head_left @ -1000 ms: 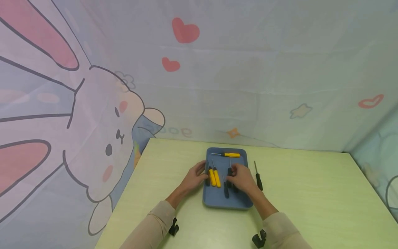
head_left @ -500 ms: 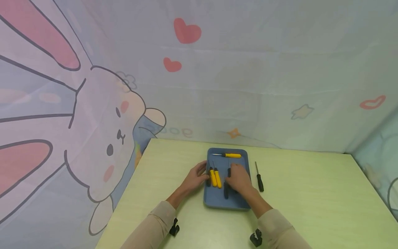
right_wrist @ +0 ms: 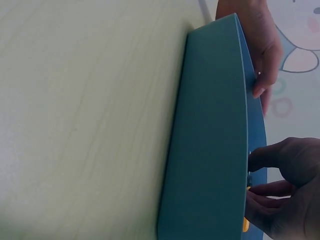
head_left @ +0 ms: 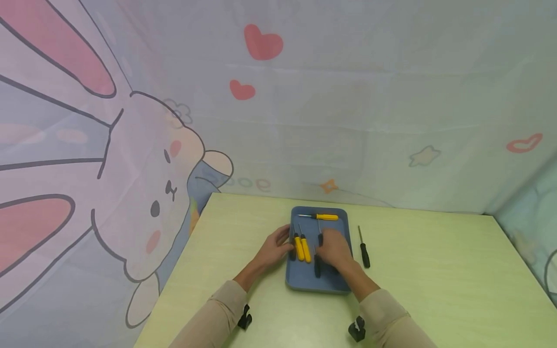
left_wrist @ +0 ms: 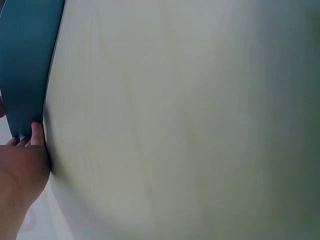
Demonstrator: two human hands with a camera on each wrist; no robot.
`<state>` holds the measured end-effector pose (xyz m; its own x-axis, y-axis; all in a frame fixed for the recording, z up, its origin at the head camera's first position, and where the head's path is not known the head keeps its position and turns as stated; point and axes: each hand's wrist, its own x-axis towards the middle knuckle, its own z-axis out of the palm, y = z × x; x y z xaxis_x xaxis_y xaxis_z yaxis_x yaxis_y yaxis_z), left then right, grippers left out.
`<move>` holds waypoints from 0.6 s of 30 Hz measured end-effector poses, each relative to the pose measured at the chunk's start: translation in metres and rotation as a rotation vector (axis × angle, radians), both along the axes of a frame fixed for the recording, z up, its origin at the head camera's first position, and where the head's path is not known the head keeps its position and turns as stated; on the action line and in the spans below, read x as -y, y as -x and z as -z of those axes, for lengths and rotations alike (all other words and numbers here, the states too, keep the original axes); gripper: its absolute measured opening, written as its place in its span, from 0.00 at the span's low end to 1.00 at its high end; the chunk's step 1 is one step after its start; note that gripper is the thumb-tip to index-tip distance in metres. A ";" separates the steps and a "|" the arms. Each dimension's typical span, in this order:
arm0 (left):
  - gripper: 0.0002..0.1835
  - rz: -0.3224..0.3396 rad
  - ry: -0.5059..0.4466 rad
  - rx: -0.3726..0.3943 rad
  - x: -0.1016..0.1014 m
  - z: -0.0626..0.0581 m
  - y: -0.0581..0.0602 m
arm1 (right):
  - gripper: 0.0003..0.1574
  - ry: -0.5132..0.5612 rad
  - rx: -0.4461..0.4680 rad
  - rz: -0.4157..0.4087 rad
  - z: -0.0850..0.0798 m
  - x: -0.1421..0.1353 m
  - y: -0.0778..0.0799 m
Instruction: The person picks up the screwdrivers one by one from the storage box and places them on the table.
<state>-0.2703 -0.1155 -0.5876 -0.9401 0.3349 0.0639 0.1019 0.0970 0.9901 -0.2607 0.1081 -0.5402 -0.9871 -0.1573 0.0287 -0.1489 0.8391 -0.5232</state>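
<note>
A blue tray (head_left: pixel 318 285) on the table holds several screwdrivers. My left hand (head_left: pixel 274 248) grips its left wall, thumb over the rim and fingers outside, as the left wrist view also shows. My right hand (head_left: pixel 335 248) is down inside the tray, fingers curled about a black screwdriver (head_left: pixel 320 239); its lower handle and my fingertips are hidden. Close by lies another black screwdriver (head_left: pixel 317 267). Two yellow screwdrivers (head_left: pixel 306 250) lie side by side at the left, beside a dark handle (head_left: pixel 293 253). Across the far end lies a yellow screwdriver (head_left: pixel 326 217).
A black screwdriver (head_left: pixel 364 255) lies on the table, to the right of the tray. The pale table (head_left: pixel 435 270) meets a printed cloth backdrop (head_left: pixel 330 96) behind. Black wrist straps (head_left: pixel 358 329) hang by both sleeves.
My right hand has moved left and lower into the tray, and the black screwdriver at its fingers has shifted slightly left. My left hand stays on the tray's wall.
</note>
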 end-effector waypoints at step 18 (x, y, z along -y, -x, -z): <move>0.37 0.022 -0.025 -0.015 0.001 -0.002 -0.002 | 0.30 0.127 0.063 0.047 0.001 -0.014 0.004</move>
<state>-0.2688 -0.1165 -0.5860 -0.9315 0.3533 0.0862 0.1183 0.0702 0.9905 -0.2651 0.1218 -0.5412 -0.9938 -0.1102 -0.0173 -0.0745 0.7709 -0.6325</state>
